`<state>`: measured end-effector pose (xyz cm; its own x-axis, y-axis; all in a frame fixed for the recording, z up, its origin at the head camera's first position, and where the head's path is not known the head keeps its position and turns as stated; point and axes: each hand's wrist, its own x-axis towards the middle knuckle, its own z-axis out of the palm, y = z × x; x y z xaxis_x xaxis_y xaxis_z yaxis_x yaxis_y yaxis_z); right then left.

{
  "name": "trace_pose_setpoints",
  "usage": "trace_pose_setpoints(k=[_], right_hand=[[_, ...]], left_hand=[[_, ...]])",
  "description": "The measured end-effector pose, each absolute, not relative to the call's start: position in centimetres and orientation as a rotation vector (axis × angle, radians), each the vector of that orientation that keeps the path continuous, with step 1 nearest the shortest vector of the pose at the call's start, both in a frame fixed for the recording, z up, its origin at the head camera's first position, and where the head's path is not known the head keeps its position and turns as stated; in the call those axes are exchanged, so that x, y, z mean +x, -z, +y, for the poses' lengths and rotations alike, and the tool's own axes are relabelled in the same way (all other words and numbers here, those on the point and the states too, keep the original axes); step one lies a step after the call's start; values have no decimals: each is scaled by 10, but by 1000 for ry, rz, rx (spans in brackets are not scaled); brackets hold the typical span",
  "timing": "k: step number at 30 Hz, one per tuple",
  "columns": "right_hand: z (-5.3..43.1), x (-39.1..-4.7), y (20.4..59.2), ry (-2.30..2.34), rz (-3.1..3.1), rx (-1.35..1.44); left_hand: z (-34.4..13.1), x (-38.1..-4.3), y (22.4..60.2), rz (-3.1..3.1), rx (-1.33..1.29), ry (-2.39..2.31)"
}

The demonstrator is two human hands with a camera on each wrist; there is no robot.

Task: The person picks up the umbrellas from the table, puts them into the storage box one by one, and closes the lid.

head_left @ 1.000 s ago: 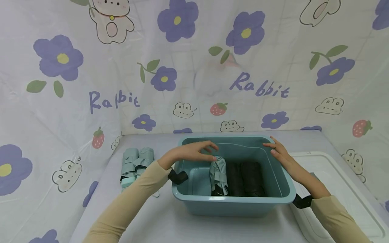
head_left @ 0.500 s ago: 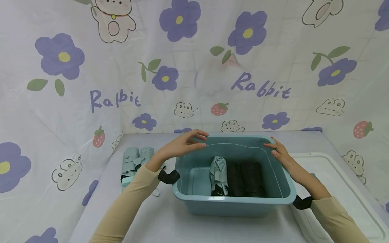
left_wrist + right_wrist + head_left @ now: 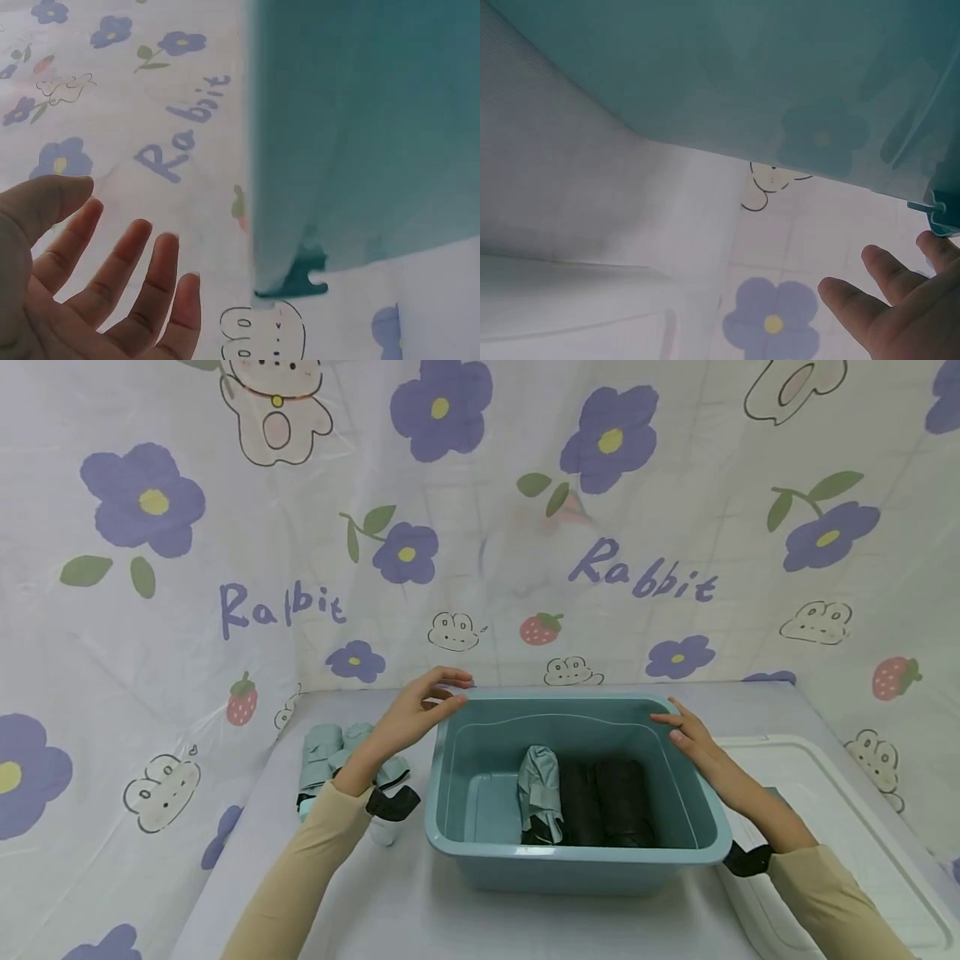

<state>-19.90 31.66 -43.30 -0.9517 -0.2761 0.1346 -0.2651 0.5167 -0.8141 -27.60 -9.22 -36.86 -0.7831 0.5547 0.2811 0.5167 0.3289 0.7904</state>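
Observation:
A teal plastic bin [image 3: 573,877] stands on the table. In it lie a light blue rolled bundle [image 3: 540,781], which looks like a folded umbrella, and two black rolled bundles [image 3: 624,802] side by side. My left hand [image 3: 411,714] holds nothing; its loosely bent fingers hover by the bin's back left corner. The left wrist view shows that hand [image 3: 112,277] spread beside the bin's outer wall [image 3: 367,135]. At the bin's right rim is my right hand [image 3: 693,743], fingers extended over the edge; the right wrist view shows its fingers [image 3: 889,274] by the rim.
More light blue rolled bundles [image 3: 321,756] lie on the table left of the bin, partly hidden by my left forearm. A white lid [image 3: 840,843] lies flat at the right, partly under my right arm. A printed curtain [image 3: 480,568] hangs behind the table.
My left hand has moved from above the light blue bundle in the bin out to the left, past the back left corner. The right hand stays at the rim.

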Motion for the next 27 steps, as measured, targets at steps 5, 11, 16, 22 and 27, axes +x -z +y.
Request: trace_pose_setpoints(k=[5, 11, 16, 22, 27], right_hand=[[316, -198, 434, 1467, 2724, -469], [315, -198, 436, 1471, 2716, -485], [315, -198, 432, 1463, 2719, -480], [315, -198, 430, 1474, 2715, -492], [315, -199, 431, 1476, 2712, -480]], left_hand=[[-98, -264, 361, 2590, 985, -1519], [-113, -265, 387, 2681, 879, -1544], [-130, -281, 433, 2789, 814, -1477], [-140, -286, 459, 2905, 750, -1361], [-146, -286, 473, 2979, 705, -1217]])
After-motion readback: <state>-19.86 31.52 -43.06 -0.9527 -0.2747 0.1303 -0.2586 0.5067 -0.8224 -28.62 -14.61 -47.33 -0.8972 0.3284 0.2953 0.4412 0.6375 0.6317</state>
